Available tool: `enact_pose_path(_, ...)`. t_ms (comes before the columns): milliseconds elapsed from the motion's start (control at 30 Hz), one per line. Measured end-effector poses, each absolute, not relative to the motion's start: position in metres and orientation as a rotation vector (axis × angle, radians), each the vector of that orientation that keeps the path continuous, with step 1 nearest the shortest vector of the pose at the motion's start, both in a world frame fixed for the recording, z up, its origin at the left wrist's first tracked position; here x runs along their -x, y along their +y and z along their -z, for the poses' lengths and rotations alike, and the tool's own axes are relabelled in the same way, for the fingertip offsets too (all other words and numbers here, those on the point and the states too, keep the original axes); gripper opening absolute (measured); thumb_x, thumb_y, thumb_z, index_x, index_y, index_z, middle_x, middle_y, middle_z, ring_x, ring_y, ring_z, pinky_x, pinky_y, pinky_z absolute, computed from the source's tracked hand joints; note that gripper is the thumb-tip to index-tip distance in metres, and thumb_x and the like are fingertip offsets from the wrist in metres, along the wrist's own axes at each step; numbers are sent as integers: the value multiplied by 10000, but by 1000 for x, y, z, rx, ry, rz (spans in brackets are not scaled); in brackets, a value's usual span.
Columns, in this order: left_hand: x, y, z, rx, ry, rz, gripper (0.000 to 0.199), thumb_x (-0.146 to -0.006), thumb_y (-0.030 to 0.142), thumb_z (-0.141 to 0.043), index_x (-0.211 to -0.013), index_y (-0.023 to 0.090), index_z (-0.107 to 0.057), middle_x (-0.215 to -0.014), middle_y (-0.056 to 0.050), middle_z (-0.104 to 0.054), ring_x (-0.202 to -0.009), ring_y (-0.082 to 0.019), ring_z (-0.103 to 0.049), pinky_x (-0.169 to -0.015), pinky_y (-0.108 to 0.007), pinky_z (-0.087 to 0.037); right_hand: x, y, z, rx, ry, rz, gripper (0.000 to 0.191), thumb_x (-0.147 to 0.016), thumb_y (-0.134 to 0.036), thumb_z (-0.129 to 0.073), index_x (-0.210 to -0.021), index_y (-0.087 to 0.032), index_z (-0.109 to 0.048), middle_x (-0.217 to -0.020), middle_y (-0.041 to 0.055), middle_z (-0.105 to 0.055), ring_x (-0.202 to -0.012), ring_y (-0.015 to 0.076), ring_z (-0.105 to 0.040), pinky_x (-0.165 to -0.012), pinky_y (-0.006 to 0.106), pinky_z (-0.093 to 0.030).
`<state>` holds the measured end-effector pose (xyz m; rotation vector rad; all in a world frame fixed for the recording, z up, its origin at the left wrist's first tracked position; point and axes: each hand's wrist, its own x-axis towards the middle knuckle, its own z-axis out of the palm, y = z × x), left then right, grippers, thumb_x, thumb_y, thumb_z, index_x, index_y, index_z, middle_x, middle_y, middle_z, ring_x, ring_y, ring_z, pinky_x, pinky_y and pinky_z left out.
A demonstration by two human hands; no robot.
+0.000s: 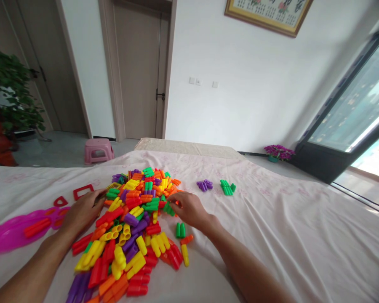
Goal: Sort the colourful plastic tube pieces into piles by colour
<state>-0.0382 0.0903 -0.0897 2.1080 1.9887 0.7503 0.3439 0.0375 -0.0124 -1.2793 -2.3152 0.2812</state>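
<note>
A large heap of plastic building blocks [140,225] in red, orange, yellow, green and purple lies on the cloth before me; most are rows of joined tubes. At the heap's right side, my right hand [189,208] has its fingers bent around a green block [169,209], partly covered by the fingertips. My left hand [84,210] rests against the left edge of the heap, palm down, with fingers apart and nothing visible in them. Some of its fingertips are hidden. Apart to the right sit a purple block group [204,185] and a green block group [226,187].
Left of the heap lie a magenta plastic tray [9,231] with a red block on it, a red square frame [83,192] and a small red ring piece [60,201]. The pale cloth [287,235] is wrinkled. Beyond its edge stands a pink stool [98,151].
</note>
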Motion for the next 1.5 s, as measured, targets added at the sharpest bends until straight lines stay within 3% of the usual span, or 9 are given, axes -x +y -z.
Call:
enact_pose_path(167, 40, 92, 92, -2110, 1973, -760, 551, -925, 497, -397, -1311, 166, -610, -1237, -151, -688, -1154, -314, -625, -930, -403, -480, -404, 77, 7, 1481, -1821, -341, 309, -896, -273, -546, -1132, -200, -731, -950, 37, -774, -810, 184, -693, -736, 273, -490)
enact_pose_path(433, 41, 93, 95, -2101, 1983, -733, 558, -946, 511, -365, -1314, 163, -600, -1256, -149, -677, -1168, -304, -615, -936, -388, -471, -513, 98, 23, 2090, -1428, 71, 358, -929, -310, -484, -1193, -229, -712, -1106, 74, -749, -1034, 248, -670, -839, 317, -457)
enact_pose_path(867, 40, 93, 93, -2106, 2009, -731, 555, -937, 492, -382, -1306, 149, -614, -1241, -148, -688, -1157, -298, -628, -923, -374, -486, -520, 95, 38, 2264, -1454, 139, 340, -936, -274, -483, -1175, -255, -724, -1258, 97, -657, -1034, 240, -663, -806, 310, -463)
enact_pose_path(967, 41, 93, 94, -2107, 2010, -719, 566, -944, 508, -364, -1321, 156, -597, -1258, -144, -676, -1173, -300, -615, -941, -392, -477, -502, 95, 24, 2057, -1596, 26, 283, -889, -234, -547, -1089, -226, -748, -1150, 74, -713, -992, 210, -672, -812, 284, -472)
enact_pose_path(1100, 41, 92, 94, -2113, 2012, -720, 566, -946, 522, -348, -1314, 174, -602, -1257, -143, -677, -1166, -302, -618, -937, -401, -479, -457, 84, 0, 1700, -1998, -587, 208, -823, -226, -620, -970, -188, -762, -880, 31, -755, -777, 157, -691, -678, 222, -480)
enact_pose_path(1200, 41, 92, 94, -2118, 2001, -717, 555, -947, 514, -356, -1311, 174, -600, -1262, -144, -675, -1168, -299, -616, -941, -392, -475, -416, 62, -14, 1537, -2326, -968, 187, -804, -280, -656, -924, -183, -761, -791, 15, -743, -681, 144, -684, -593, 203, -450)
enact_pose_path(1267, 40, 92, 93, -2113, 1999, -709, 545, -945, 502, -370, -1314, 172, -596, -1266, -142, -673, -1175, -297, -610, -949, -386, -468, -389, 44, -19, 1533, -2538, -935, 225, -791, -371, -691, -921, -201, -763, -797, 13, -746, -695, 156, -686, -587, 212, -429)
enact_pose_path(1367, 39, 91, 91, -2101, 1998, -705, 541, -945, 493, -375, -1330, 175, -586, -1270, -135, -669, -1176, -292, -606, -956, -381, -461, -359, 21, -17, 1621, -2751, -562, 349, -739, -490, -740, -951, -214, -761, -897, 49, -760, -820, 219, -692, -611, 247, -405)
enact_pose_path(1500, 37, 89, 88, -2088, 2001, -704, 550, -947, 492, -372, -1323, 156, -592, -1264, -132, -674, -1167, -288, -614, -941, -369, -468, -344, 11, -10, 1621, -2850, -416, 453, -706, -522, -761, -1011, -188, -737, -935, 87, -744, -867, 245, -672, -591, 257, -369)
